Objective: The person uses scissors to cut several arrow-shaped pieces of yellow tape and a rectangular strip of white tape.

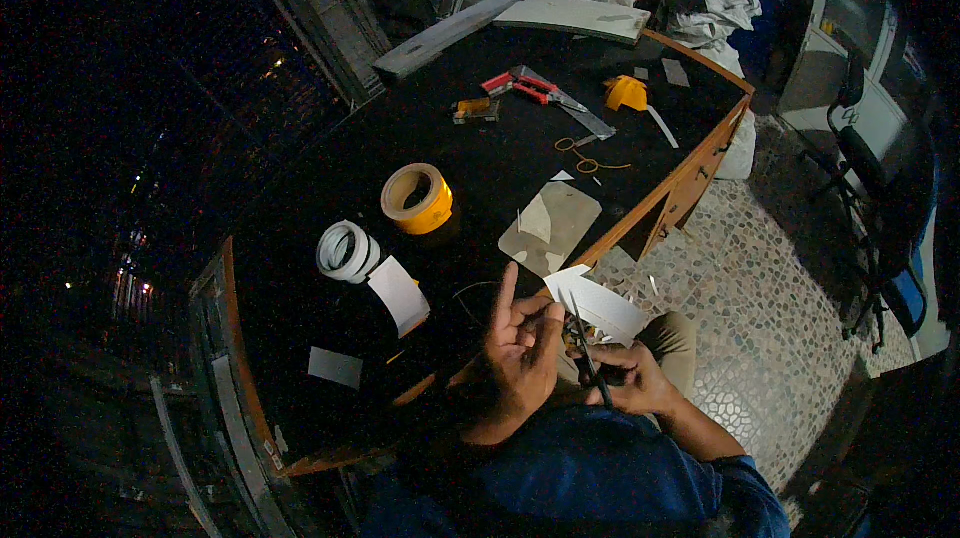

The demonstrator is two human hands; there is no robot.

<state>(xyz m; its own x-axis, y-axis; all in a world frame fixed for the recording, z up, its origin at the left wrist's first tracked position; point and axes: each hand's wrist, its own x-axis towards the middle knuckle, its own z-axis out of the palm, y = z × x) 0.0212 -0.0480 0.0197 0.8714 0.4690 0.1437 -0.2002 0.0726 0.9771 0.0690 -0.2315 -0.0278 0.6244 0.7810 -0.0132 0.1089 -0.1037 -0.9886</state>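
Observation:
My left hand (525, 358) pinches the near end of a white strip (600, 305) between thumb and fingers, with its index finger pointing up. In my right hand (630, 382) is a pair of dark-handled scissors (591, 365), its blades reaching up to the strip. The strip extends past the table's edge, over my lap, and has a notched or pointed far end. Just beyond my left fingertip lies a greyish, round-cornered sheet (570, 219) with pale patches on it.
On the black tabletop (480, 163) stand a yellow tape roll (426, 212) and white tape rolls (349, 253). White pieces (335, 368) lie nearby. Farther back are a red-handled tool (536, 88) and a folded yellow piece (626, 93). An office chair (862, 163) stands right, on pebbled floor (765, 268).

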